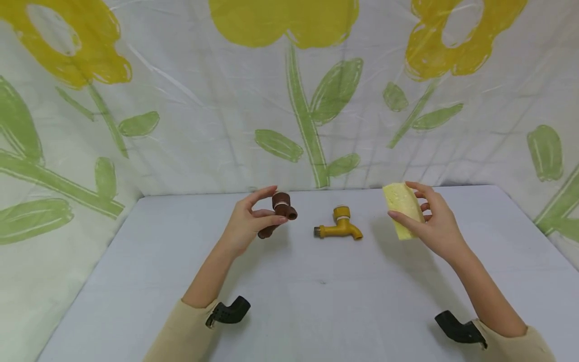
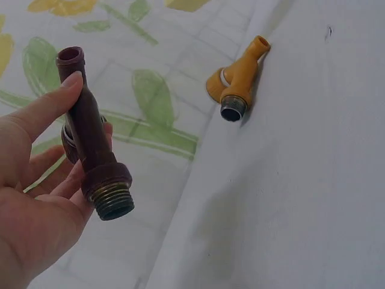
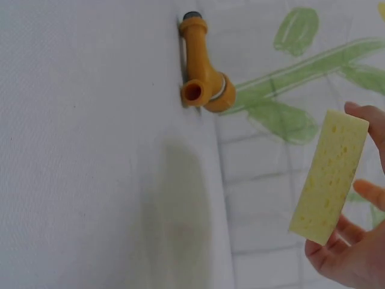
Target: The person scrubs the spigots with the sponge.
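Observation:
My left hand [image 1: 244, 221] grips a dark brown faucet [image 2: 89, 123] above the table, thumb along its body and fingers behind it. The faucet's threaded metal end points down toward the camera in the left wrist view. On the right, my right hand [image 1: 436, 221] pinches a pale yellow sponge [image 3: 331, 177] by its edges, between thumb and fingers, also raised over the table. Between the two hands a yellow faucet [image 1: 340, 226] rests on the table, its round knob up and its threaded end to the left.
The white-covered table [image 1: 316, 311] reaches back to a hanging cloth [image 1: 190, 151] painted with yellow flowers and green leaves. A black curved piece [image 1: 230, 310] sits at the left sleeve cuff, and a similar black piece [image 1: 459, 329] at the right one.

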A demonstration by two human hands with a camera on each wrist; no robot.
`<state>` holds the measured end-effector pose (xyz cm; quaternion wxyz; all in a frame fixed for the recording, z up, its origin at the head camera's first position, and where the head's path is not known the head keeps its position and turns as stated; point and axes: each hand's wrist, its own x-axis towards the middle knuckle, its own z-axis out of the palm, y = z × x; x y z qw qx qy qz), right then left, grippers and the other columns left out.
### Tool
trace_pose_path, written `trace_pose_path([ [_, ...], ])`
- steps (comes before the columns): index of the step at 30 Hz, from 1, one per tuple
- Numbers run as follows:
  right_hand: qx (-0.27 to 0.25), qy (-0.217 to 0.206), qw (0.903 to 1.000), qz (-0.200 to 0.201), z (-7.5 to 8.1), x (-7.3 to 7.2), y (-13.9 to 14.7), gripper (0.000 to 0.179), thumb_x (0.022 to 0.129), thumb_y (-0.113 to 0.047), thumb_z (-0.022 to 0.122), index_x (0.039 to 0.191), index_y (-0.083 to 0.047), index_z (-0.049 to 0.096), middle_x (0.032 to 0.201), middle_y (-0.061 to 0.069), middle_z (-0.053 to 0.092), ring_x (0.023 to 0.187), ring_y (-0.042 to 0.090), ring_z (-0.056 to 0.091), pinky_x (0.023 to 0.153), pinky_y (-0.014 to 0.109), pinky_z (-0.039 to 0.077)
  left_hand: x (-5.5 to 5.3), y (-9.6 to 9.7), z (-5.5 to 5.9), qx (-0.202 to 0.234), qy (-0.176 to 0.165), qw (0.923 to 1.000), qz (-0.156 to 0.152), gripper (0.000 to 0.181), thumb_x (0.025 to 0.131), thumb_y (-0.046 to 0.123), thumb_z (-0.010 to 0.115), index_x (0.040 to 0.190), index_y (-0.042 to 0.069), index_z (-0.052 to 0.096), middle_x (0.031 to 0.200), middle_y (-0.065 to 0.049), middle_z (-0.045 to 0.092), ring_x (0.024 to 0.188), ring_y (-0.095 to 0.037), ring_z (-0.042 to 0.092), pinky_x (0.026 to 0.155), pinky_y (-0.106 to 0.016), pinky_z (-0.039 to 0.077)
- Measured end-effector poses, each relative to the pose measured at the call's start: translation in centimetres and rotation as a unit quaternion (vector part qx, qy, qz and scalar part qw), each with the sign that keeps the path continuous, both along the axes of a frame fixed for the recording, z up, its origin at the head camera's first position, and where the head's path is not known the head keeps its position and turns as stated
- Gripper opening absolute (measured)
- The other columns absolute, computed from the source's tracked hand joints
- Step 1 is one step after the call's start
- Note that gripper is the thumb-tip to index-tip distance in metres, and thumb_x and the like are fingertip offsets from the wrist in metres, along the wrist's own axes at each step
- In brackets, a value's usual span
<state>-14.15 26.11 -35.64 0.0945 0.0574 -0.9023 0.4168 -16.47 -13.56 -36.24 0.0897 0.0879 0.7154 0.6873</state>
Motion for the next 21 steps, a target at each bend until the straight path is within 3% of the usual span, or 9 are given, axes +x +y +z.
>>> trace_pose_path([
  [2,0.008,-0.001,1.0000,-0.002,-0.2,-0.2,0.2,0.079,0.095,-0.030,0.081,0.159,-0.005,0.043,0.139,0.027,0.047,0.100,0.024,0.041,0.066,0.017,0.045,-0.2,-0.2,-0.1,-0.029,0.000,0.9996,0.006,0.075,0.089,0.003,0.083,0.156,0.017,0.052,0.107,-0.007,0.078,0.080,-0.009,0.069,0.065,-0.025,0.048],
  [4,0.020,-0.004,0.9998,-0.007,-0.5,-0.5,0.3,0.079,0.094,-0.031,0.081,0.158,-0.002,0.044,0.137,0.027,0.047,0.099,0.025,0.042,0.065,0.020,0.046,-0.4,-0.4,-0.3,-0.056,0.008,0.9983,0.012,0.075,0.087,0.006,0.086,0.154,0.018,0.054,0.096,-0.011,0.080,0.077,-0.009,0.068,0.063,-0.025,0.046],
  [7,0.038,-0.010,0.9991,-0.013,-0.8,-0.9,0.5,0.080,0.094,-0.033,0.081,0.156,0.000,0.045,0.134,0.028,0.049,0.099,0.030,0.045,0.069,0.030,0.045,-0.7,-0.6,-0.5,-0.090,0.030,0.9953,0.020,0.074,0.086,0.006,0.088,0.152,0.014,0.056,0.114,-0.012,0.076,0.082,-0.008,0.072,0.064,-0.025,0.048],
  [9,0.051,-0.016,0.9984,-0.017,-1.1,-1.2,0.5,0.081,0.093,-0.035,0.081,0.155,0.001,0.046,0.134,0.029,0.050,0.100,0.034,0.046,0.071,0.035,0.042,-0.9,-0.6,-0.8,-0.112,0.047,0.9923,0.023,0.074,0.084,0.005,0.089,0.151,0.011,0.056,0.132,-0.013,0.068,0.084,-0.009,0.072,0.064,-0.025,0.049],
  [12,0.065,-0.030,0.9972,-0.021,-1.5,-1.7,0.7,0.082,0.093,-0.038,0.081,0.155,0.002,0.045,0.134,0.032,0.049,0.103,0.039,0.047,0.073,0.040,0.042,-1.4,-0.6,-1.3,-0.148,0.069,0.9863,0.025,0.073,0.083,0.004,0.090,0.148,0.009,0.058,0.146,-0.012,0.055,0.086,-0.012,0.070,0.069,-0.023,0.054],
  [16,0.074,-0.051,0.9957,-0.024,-2.1,-2.2,0.8,0.083,0.094,-0.040,0.079,0.155,0.003,0.044,0.138,0.038,0.046,0.115,0.047,0.048,0.083,0.053,0.047,-2.0,-0.5,-1.8,-0.206,0.095,0.9738,0.022,0.072,0.081,0.006,0.092,0.146,0.008,0.062,0.145,-0.015,0.056,0.089,-0.020,0.071,0.077,-0.027,0.059],
  [21,0.073,-0.063,0.9949,-0.029,-2.7,-2.7,0.8,0.083,0.094,-0.040,0.079,0.154,0.006,0.044,0.141,0.043,0.043,0.128,0.053,0.043,0.095,0.067,0.044,-2.6,-0.2,-2.2,-0.261,0.120,0.9579,0.012,0.070,0.081,0.006,0.093,0.144,0.004,0.062,0.144,-0.021,0.056,0.092,-0.027,0.072,0.083,-0.035,0.062],
])
